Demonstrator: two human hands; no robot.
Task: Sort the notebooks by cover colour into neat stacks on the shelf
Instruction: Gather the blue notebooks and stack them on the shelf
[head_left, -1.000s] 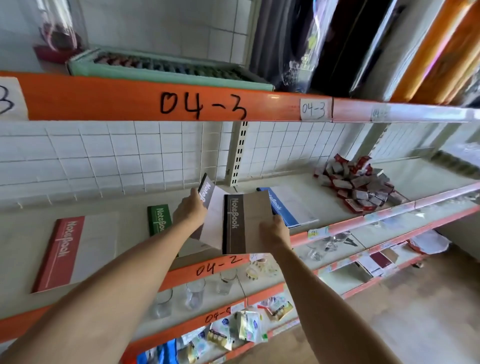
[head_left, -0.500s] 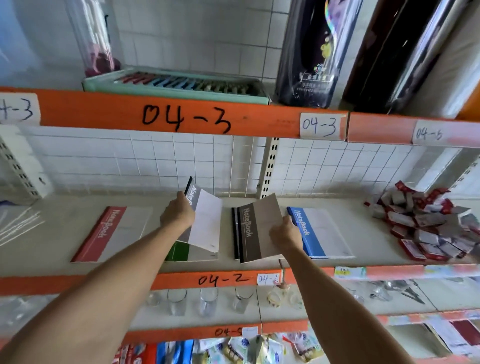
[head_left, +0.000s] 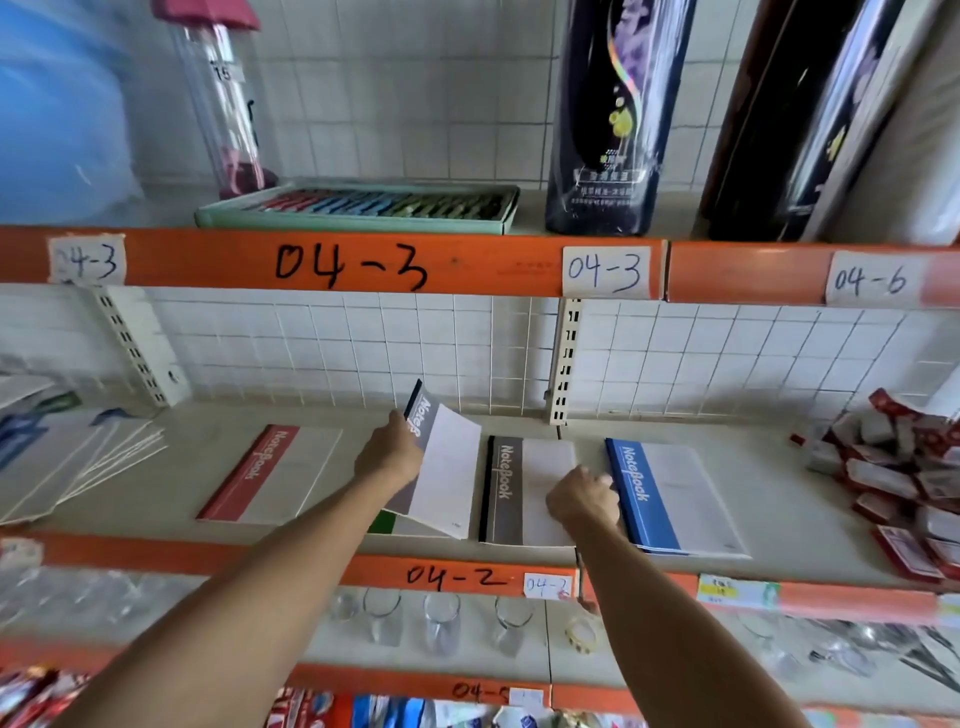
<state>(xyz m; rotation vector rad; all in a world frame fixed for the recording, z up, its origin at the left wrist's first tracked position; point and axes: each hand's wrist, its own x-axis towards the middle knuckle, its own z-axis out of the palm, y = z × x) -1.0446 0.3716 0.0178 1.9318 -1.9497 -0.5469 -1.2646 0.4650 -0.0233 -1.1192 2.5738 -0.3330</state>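
On the shelf (head_left: 779, 525) labelled 04-2 lie a red notebook (head_left: 270, 473), a brown notebook (head_left: 511, 493) and a blue notebook (head_left: 670, 499), side by side and flat. My left hand (head_left: 389, 457) grips a grey notebook (head_left: 441, 467) by its spine edge and holds it tilted above a green notebook (head_left: 383, 522), of which only a corner shows. My right hand (head_left: 584, 499) has its fingers curled on the brown notebook's right edge, close to the blue one.
A fan of white and blue sheets (head_left: 78, 457) lies at the shelf's left end and a pile of red-and-white packets (head_left: 904, 483) at its right end. Drinking glasses (head_left: 441, 618) stand on the shelf below. A tray of pens (head_left: 363, 205) sits on the shelf above.
The brown notebook has come down from mid-air to lie flat between the green and blue ones. My left hand keeps the grey notebook raised. The view has moved closer and tilted up.
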